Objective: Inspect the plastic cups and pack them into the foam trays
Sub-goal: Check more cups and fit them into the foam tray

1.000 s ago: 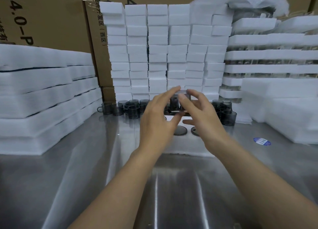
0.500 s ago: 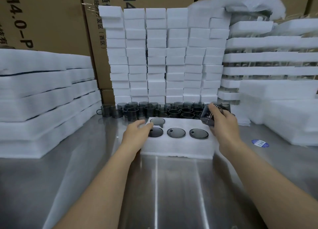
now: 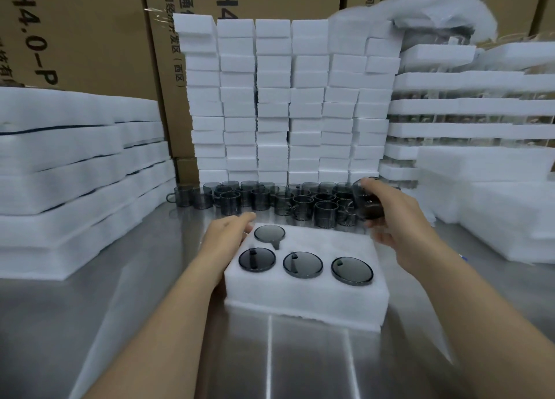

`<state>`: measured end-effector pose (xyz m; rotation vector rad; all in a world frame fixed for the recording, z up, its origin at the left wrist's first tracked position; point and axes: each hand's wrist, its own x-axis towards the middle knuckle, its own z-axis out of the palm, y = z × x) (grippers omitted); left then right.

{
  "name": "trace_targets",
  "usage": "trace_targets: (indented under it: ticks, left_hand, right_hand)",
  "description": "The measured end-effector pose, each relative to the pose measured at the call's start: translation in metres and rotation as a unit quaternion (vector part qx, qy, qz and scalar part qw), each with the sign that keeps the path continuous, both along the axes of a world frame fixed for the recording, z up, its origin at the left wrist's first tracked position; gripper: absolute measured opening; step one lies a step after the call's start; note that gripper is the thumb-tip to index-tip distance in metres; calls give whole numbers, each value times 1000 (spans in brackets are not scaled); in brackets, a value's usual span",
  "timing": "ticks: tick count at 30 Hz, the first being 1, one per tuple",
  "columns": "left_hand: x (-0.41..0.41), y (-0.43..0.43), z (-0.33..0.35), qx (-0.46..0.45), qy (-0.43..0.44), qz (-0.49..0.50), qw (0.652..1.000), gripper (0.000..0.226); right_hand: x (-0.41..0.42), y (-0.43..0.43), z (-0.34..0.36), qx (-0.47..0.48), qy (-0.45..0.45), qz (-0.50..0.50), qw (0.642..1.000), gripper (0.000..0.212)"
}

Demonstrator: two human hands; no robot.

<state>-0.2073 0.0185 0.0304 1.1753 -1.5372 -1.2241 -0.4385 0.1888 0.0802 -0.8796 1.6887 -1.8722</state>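
Observation:
A white foam tray (image 3: pixel 303 301) lies on the steel table in front of me, with several dark smoky cups sunk into its holes; one packed cup (image 3: pixel 269 233) sits at its far left corner. My left hand (image 3: pixel 225 235) rests on the tray's left far edge, fingers relaxed. My right hand (image 3: pixel 393 218) grips a dark plastic cup (image 3: pixel 368 205), tilted, just beyond the tray's right far corner. Behind the tray stands a row of several loose dark cups (image 3: pixel 261 199).
Foam blocks (image 3: pixel 288 98) are stacked in a wall behind the cups. Thick foam sheets (image 3: pixel 69 173) pile up at left, packed foam trays (image 3: pixel 468 104) and more foam at right. Cardboard boxes (image 3: pixel 84 32) stand at the back. The steel table (image 3: pixel 150 323) stretches toward me.
Both hands left the cup they held together above the tray. My left hand dropped to the tray's left edge; my right hand reached right and took a cup from the row.

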Motion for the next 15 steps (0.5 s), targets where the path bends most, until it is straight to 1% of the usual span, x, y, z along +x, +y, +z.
trace_targets:
  ticks: [2,4,7,9,12,13,15]
  left_hand:
    - [1,-2,-1,24,25,-15,999,39]
    - [1,-4,-2,33,29,-27,999,43]
    - [0,-7,-4,12,31,2,999,45]
    - [0,-10,-5,2,34,15,999,48]
    - [-3,-11,-6,4,15,6,1000,50]
    - [-5,-11,-6,8,13,0,1000,50]
    - [-7,-12,-6,12,13,-8,1000,49]
  right_hand:
    - [4,-3,2,4,-3,39,999,47]
    - [7,-3,2,14,3,80,997,47]
    - [12,-2,1,24,30,117,992,42]
    - [14,-3,0,20,42,129,991,50]
    - [18,-2,1,24,77,133,988,70]
    - [19,-2,1,24,95,131,987,73]
    - [20,-2,1,18,119,123,985,69]
